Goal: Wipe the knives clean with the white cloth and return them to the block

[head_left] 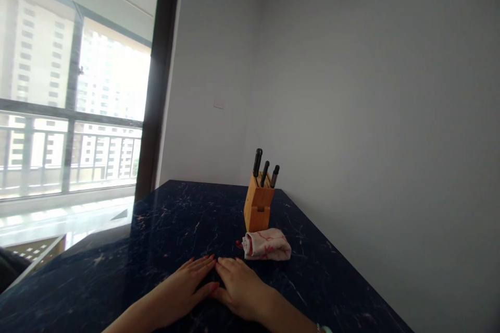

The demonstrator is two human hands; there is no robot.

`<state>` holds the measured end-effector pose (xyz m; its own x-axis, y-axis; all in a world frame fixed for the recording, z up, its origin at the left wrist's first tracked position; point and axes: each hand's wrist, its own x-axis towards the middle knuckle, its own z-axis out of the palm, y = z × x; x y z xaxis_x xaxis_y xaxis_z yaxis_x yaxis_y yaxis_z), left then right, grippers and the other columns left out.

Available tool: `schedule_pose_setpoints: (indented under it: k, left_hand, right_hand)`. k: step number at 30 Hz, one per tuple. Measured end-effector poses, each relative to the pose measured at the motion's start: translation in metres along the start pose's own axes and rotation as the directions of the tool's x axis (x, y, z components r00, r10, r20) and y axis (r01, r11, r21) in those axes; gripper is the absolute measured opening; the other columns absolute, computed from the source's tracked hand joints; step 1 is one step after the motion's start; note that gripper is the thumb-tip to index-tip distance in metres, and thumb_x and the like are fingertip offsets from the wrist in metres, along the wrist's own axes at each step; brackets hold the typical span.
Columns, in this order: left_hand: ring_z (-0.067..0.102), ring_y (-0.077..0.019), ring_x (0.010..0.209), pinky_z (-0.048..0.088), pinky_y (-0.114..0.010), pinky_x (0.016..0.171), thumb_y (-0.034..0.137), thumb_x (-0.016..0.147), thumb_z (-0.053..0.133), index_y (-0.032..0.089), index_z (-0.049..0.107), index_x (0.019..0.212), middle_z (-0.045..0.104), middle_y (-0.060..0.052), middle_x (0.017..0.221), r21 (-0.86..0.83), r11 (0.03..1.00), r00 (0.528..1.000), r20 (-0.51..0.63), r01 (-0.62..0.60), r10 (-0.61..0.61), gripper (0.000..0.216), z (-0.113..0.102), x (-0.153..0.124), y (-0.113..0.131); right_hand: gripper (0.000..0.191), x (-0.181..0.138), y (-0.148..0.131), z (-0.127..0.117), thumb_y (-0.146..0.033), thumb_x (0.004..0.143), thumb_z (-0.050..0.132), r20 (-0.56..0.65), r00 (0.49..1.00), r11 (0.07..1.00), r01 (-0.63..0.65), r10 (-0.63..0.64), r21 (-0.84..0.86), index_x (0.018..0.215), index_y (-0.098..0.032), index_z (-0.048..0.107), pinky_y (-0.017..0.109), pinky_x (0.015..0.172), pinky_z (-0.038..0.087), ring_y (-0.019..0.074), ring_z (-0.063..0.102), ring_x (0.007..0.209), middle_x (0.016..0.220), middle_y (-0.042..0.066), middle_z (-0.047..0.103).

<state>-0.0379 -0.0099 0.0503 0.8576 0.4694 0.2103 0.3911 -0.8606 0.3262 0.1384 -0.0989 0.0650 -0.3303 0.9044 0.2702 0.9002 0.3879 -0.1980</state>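
Left hand and right hand rest open and empty on the worktop. The folded towel lies just beyond, toward the right edge; behind it, a knife block holds 3 black handles. Nothing is being handled; whether work is unstarted or finished, I cannot tell. No writing is readable.

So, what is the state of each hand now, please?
Left hand: open, palm down on the table, holding nothing.
Right hand: open, palm down, holding nothing.
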Motion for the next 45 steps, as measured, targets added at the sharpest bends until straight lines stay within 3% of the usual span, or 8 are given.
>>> schedule_pose_setpoints:
  k: [35,42,45]
  left_hand:
    - [0.035,-0.0199,0.123,0.026,-0.037,0.102,0.053,0.084,0.029,0.024,0.037,0.129,0.039,-0.005,0.134,0.068,0.998,1.000,-0.025,0.000,0.002,0.054,-0.0038,-0.0011,0.0061]
    - [0.034,-0.0217,0.123,0.023,-0.042,0.102,0.054,0.084,0.028,0.026,0.035,0.130,0.037,-0.005,0.135,0.059,0.998,1.000,0.001,0.005,-0.005,0.054,-0.0038,-0.0009,0.0051]
    - [0.034,-0.0221,0.123,0.022,-0.044,0.102,0.054,0.084,0.026,0.027,0.036,0.129,0.037,-0.005,0.135,0.061,0.998,1.000,0.001,0.000,0.000,0.053,-0.0053,-0.0009,0.0070]
  right_hand:
    - [0.054,-0.0018,-0.0033,-0.0055,-0.050,0.087,0.027,0.072,0.997,1.000,-0.027,0.027,0.003,0.130,-0.017,0.033,0.047,0.098,0.024,0.0237,0.032,0.122,0.133,0.011,0.037]
    - [0.050,-0.0045,-0.0044,-0.0051,-0.048,0.087,0.027,0.038,0.999,1.000,-0.023,0.023,0.002,0.129,-0.021,0.034,0.051,0.100,0.015,0.0225,0.032,0.121,0.131,0.009,0.039]
    - [0.046,-0.0010,-0.0048,-0.0055,-0.047,0.085,0.036,-0.018,1.000,0.999,-0.014,0.015,0.029,0.122,-0.021,0.043,0.046,0.100,0.020,0.0218,0.037,0.118,0.127,0.008,0.045]
